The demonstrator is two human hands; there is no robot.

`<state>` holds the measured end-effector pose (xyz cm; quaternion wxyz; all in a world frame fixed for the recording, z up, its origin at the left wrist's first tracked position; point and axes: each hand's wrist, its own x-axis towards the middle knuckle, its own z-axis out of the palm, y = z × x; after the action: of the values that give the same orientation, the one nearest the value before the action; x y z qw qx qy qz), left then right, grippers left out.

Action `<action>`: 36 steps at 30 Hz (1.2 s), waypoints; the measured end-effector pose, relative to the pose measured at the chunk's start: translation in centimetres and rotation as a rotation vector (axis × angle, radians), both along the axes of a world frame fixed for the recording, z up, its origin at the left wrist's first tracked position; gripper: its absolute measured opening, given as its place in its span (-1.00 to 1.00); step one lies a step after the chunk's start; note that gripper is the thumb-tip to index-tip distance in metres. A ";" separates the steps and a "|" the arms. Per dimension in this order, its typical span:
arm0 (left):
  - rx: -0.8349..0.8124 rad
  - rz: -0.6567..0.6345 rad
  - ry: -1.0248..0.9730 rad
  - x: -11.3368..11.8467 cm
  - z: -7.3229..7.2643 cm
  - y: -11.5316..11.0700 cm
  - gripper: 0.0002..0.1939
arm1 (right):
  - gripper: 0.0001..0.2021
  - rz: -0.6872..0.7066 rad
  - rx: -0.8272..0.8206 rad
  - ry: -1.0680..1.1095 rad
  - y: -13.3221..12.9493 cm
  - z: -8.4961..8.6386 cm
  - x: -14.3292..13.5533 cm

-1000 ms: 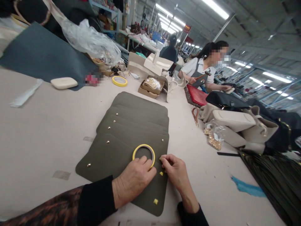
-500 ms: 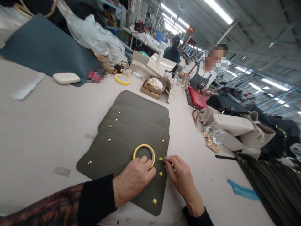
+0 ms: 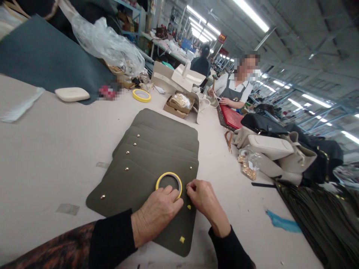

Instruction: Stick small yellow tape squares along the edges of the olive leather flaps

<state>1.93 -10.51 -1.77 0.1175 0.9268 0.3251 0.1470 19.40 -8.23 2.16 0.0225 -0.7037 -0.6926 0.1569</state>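
A stack of dark olive leather-like panels [image 3: 140,194] fans out on the table, with small gold studs [image 3: 126,169] showing along the edges. My left hand [image 3: 157,215] is closed on a roll of yellow tape [image 3: 168,173], resting on the top panel. Near that panel's right edge, my right hand [image 3: 204,198] pinches thumb and fingertips together against or just above the surface. Whatever is between those fingertips is hidden. Below them, two small yellow tape pieces [image 3: 182,239] stick to the panel.
A second yellow tape roll [image 3: 141,95] and a box of gold hardware [image 3: 179,102] stand farther back. Cream and black bags [image 3: 272,145] pile up at right, near stacked dark strips [image 3: 303,209]. Across the table a co-worker [image 3: 235,87] handles something beside a red piece [image 3: 231,116].
My right hand has moved left onto the panel's edge, covering where the uppermost yellow piece was. My left hand keeps the tape roll. The co-worker's raised hammer has come down. The view shifted slightly.
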 end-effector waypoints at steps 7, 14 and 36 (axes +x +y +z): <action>0.015 0.066 -0.172 -1.6 1.7 1.2 -0.83 | -0.76 0.141 -0.038 0.115 -2.7 0.6 0.7; -0.012 0.046 -0.424 -2.3 2.3 1.1 -0.52 | -0.82 0.109 0.402 0.497 -5.6 0.5 0.3; 0.094 0.043 -0.170 -0.2 3.0 1.6 -0.82 | -0.88 -0.089 0.564 0.671 -5.2 -1.9 -1.6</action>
<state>1.70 -8.93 1.24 0.0977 0.9082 0.3267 0.2427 17.77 -13.47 0.27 0.4443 -0.6093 -0.6315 0.1804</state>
